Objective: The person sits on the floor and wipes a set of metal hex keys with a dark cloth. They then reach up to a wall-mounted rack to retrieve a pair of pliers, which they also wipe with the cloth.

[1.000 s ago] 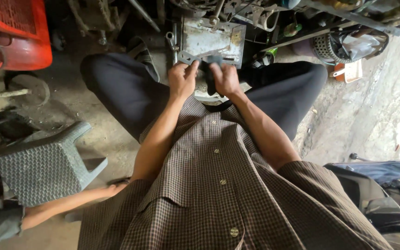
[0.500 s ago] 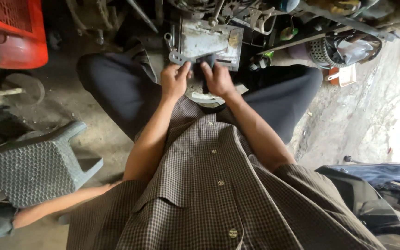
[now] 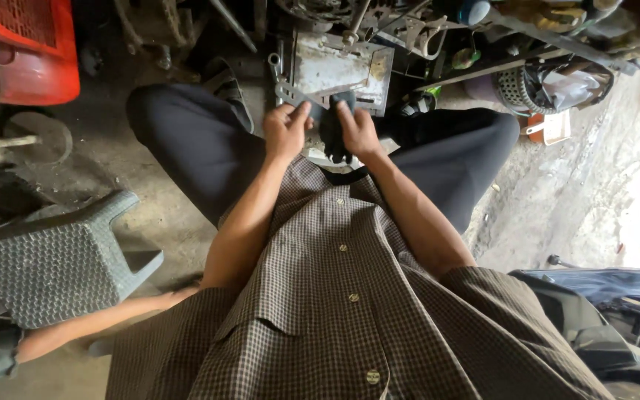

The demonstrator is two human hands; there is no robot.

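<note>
Both hands have crept a little further forward from the lap since half a second ago, and I see them meeting at the dark cloth. Going left to right: a grey plastic stool [image 3: 53,259] lies tipped on the floor, well apart. My left hand [image 3: 284,132] pinches the flat metal bracket [image 3: 296,94] in a narrow grip. Just beside it, my right hand [image 3: 358,133] closes around the dark cloth [image 3: 332,126] (bunched, hanging between the knees), below the dirty metal plate [image 3: 338,69].
</note>
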